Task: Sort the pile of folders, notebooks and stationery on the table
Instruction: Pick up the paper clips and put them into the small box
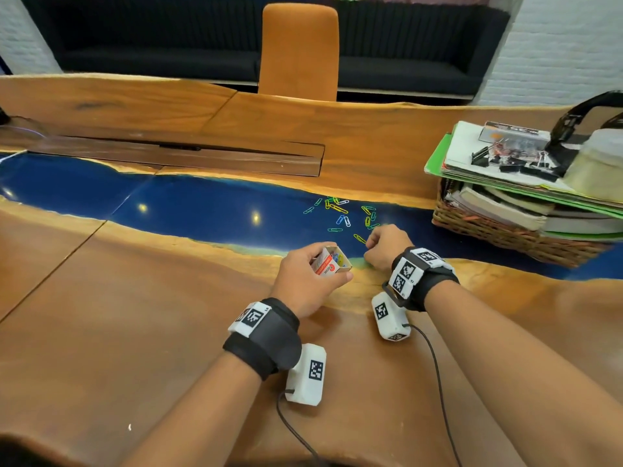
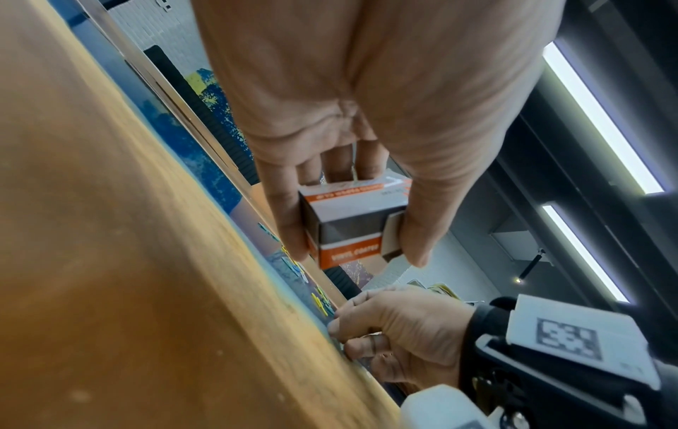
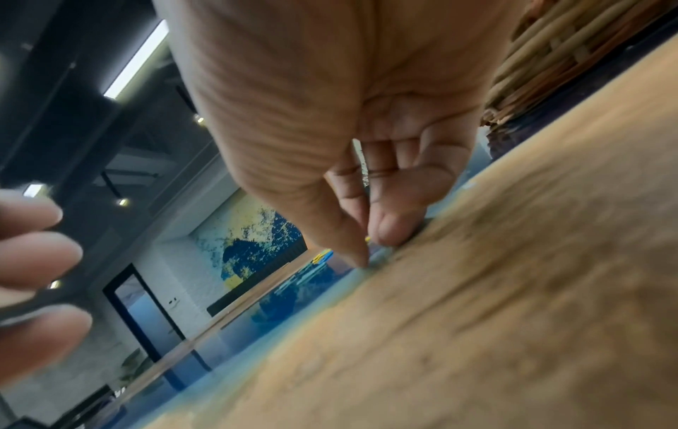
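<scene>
The left hand (image 1: 305, 278) holds a small paper clip box (image 1: 332, 261) above the wooden table (image 1: 135, 332). The fingers and thumb curl around the sides of the box. The box is white and orange, and its top is open. Some coloured clips sit inside it. In the left wrist view the thumb presses on one side of the box (image 2: 348, 220) and the other fingers press on the other side.

The right hand (image 1: 382, 249) is just beside the box, low on the table. Its fingers are curled in tight, with the tips close together. In the right wrist view the thumb and a finger (image 3: 392, 229) touch the table right where the wood meets the blue strip (image 1: 202, 203). A bit of yellow shows between them, but it is too small to tell if they pinch a clip.

Many loose paper clips (image 1: 340, 214) lie spread on the blue strip, just past the right hand. They are blue, green and yellow.

On the right side of the table stands a woven basket (image 1: 488, 230). Books and green folders (image 1: 438, 156) are stacked in it, higher than its rim. Black binder clips (image 1: 505, 161) lie on top of the stack.

An orange chair (image 1: 300, 52) stands behind the table
</scene>
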A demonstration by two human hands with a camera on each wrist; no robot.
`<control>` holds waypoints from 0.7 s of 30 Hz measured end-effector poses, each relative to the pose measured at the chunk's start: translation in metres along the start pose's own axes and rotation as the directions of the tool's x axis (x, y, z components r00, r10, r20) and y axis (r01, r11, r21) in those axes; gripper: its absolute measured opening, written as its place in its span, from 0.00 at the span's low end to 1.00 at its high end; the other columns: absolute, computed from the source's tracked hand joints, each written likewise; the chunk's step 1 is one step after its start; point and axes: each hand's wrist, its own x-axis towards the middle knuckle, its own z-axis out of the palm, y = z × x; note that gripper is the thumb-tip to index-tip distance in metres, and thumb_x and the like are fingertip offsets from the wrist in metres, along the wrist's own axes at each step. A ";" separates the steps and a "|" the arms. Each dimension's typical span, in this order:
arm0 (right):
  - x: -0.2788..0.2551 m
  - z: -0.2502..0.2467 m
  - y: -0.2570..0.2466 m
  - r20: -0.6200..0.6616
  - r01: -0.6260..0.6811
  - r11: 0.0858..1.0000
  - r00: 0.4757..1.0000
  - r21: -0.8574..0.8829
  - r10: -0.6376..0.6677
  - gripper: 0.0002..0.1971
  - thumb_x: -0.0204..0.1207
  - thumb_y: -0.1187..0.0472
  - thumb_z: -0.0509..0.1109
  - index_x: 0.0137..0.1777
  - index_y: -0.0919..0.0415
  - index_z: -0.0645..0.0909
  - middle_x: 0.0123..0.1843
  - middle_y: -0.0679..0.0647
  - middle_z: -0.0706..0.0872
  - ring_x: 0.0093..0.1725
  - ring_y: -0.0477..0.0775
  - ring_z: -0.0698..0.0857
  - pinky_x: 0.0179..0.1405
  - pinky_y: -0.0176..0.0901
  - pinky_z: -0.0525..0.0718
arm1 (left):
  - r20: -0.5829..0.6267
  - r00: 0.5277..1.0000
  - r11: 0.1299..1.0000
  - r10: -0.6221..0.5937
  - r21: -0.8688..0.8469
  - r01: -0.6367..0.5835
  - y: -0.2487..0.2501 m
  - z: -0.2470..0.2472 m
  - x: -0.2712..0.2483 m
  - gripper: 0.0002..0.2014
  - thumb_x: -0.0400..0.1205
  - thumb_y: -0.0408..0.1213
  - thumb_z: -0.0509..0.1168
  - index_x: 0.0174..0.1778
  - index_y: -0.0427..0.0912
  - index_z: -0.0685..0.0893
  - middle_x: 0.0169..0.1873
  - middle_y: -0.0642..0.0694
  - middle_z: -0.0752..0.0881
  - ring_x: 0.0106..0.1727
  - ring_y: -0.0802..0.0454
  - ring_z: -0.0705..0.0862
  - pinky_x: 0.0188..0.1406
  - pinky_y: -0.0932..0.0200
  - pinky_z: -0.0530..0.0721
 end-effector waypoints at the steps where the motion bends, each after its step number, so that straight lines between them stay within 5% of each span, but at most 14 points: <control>1: 0.000 -0.001 0.000 0.007 -0.002 1.000 1.000 0.004 0.002 0.05 0.68 0.65 0.75 0.40 0.54 0.83 0.42 0.51 0.85 0.43 0.54 0.85 0.33 0.38 0.77 | 0.003 1.000 1.000 0.002 -0.001 -0.002 0.002 0.000 -0.001 0.22 0.68 0.43 0.82 0.57 0.55 0.85 0.48 0.51 0.89 0.50 0.53 0.88 0.52 0.60 0.88; 5: 0.006 -0.006 -0.007 -0.007 -0.005 1.000 1.000 0.005 0.005 0.06 0.68 0.59 0.79 0.37 0.55 0.83 0.39 0.51 0.87 0.41 0.54 0.86 0.28 0.37 0.75 | 0.012 1.000 1.000 0.005 -0.011 -0.005 0.003 0.000 -0.002 0.22 0.68 0.43 0.82 0.58 0.53 0.86 0.48 0.51 0.89 0.50 0.53 0.88 0.53 0.57 0.88; 10: 0.020 -0.008 -0.020 -0.028 0.013 1.000 1.000 -0.016 -0.013 0.07 0.72 0.52 0.77 0.40 0.53 0.84 0.40 0.51 0.87 0.42 0.55 0.86 0.38 0.42 0.79 | 0.011 1.000 0.999 0.004 -0.049 -0.004 0.005 -0.001 -0.001 0.21 0.70 0.40 0.82 0.56 0.55 0.85 0.47 0.51 0.89 0.50 0.54 0.88 0.53 0.59 0.88; 14: 0.029 0.002 -0.029 -0.021 -0.047 0.994 0.999 -0.099 0.045 0.08 0.73 0.55 0.75 0.44 0.57 0.81 0.40 0.53 0.84 0.38 0.57 0.84 0.39 0.45 0.82 | -0.001 1.000 0.995 0.001 -0.100 -0.001 0.005 -0.004 0.004 0.21 0.70 0.36 0.82 0.56 0.53 0.85 0.47 0.49 0.90 0.50 0.52 0.88 0.54 0.55 0.89; 17: 0.029 0.002 -0.037 0.012 -0.081 0.989 0.996 -0.125 0.084 0.11 0.77 0.59 0.72 0.38 0.62 0.75 0.34 0.54 0.78 0.31 0.54 0.77 0.36 0.45 0.79 | -0.003 1.000 0.994 -0.002 -0.108 0.001 0.004 -0.007 0.006 0.21 0.70 0.35 0.82 0.57 0.51 0.85 0.47 0.49 0.89 0.50 0.52 0.88 0.54 0.55 0.89; 21: 0.019 -0.002 -0.038 0.074 -0.003 0.976 0.997 -0.218 0.020 0.10 0.75 0.60 0.71 0.42 0.68 0.79 0.36 0.53 0.80 0.34 0.54 0.80 0.33 0.43 0.78 | -0.007 1.000 0.996 -0.002 -0.088 0.001 0.005 -0.008 0.005 0.22 0.70 0.37 0.81 0.58 0.51 0.85 0.47 0.52 0.88 0.50 0.54 0.87 0.52 0.61 0.88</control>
